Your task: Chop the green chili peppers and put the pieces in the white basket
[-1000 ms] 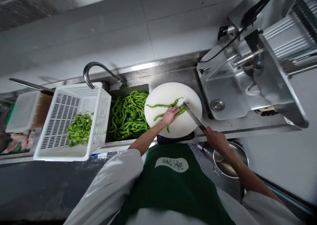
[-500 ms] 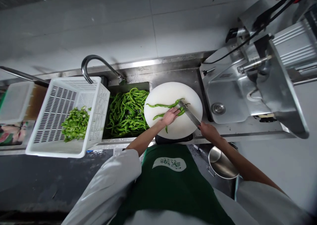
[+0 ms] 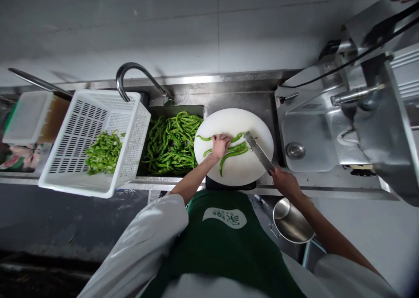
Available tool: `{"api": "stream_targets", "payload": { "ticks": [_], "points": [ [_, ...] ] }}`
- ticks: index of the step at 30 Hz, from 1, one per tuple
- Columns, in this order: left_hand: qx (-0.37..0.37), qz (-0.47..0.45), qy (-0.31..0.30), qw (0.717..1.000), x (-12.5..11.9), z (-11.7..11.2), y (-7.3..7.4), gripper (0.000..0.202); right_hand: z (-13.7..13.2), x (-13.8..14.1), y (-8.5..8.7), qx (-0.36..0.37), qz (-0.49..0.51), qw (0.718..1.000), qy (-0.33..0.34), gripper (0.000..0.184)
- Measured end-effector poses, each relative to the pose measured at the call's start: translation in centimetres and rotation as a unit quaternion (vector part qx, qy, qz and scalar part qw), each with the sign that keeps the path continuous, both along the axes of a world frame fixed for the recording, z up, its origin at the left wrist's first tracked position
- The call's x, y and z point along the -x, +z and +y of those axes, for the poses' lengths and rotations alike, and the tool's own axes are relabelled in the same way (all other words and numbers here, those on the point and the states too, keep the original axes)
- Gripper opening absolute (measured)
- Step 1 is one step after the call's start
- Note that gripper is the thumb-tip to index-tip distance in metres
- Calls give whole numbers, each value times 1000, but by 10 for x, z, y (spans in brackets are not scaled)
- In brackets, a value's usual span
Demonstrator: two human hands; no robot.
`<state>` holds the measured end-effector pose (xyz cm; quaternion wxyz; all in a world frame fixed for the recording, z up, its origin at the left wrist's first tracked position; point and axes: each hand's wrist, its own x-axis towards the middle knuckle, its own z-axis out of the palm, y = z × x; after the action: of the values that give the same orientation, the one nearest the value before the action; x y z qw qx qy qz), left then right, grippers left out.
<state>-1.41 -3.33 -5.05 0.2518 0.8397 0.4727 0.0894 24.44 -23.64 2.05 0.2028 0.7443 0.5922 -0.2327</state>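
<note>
Several long green chili peppers (image 3: 225, 162) lie on the round white cutting board (image 3: 242, 175). My left hand (image 3: 221, 146) rests over the board with its fingers curled down on the uppermost pepper, which sticks out on both sides of the hand. In my right hand (image 3: 284, 182), at the board's right front edge, is the handle of a kitchen knife (image 3: 259, 153). Its broad blade slants away to the left, its tip near the stem ends of the peppers. Small stem bits lie by the blade. My left fingers partly hide the peppers under them.
Left of the board, a sink basin holds a heap of green peppers (image 3: 173, 145). A white plastic basket (image 3: 131, 154) with chopped greens (image 3: 104, 153) stands farther left, under a curved faucet (image 3: 122, 81). A steel slicing machine (image 3: 307, 132) stands right. Below is a steel pot (image 3: 293, 223).
My left hand has drawn back to the left and curled over the upper pepper. The knife has moved slightly right, off the pepper ends. The whole view has shifted a little.
</note>
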Motion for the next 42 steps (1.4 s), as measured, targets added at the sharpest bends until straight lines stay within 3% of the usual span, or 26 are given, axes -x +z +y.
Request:
{"api": "stream_targets", "payload": {
  "ticks": [7,17,33,37,42],
  "points": [
    [0,24,-22,999,-2,-1,-3,36,30,3,15,2,-3,999,32,37],
    [11,18,-35,999,-1,6,-8,36,51,9,38,22,-5,999,41,38],
    [-13,44,-14,999,-4,1,-9,35,72,26,41,23,56,998,18,32],
    [-18,53,-1,998,-4,0,-9,35,63,29,40,29,57,998,10,31],
    [-1,46,35,998,9,-1,-3,32,25,16,53,44,48,998,13,29]
  ]
}}
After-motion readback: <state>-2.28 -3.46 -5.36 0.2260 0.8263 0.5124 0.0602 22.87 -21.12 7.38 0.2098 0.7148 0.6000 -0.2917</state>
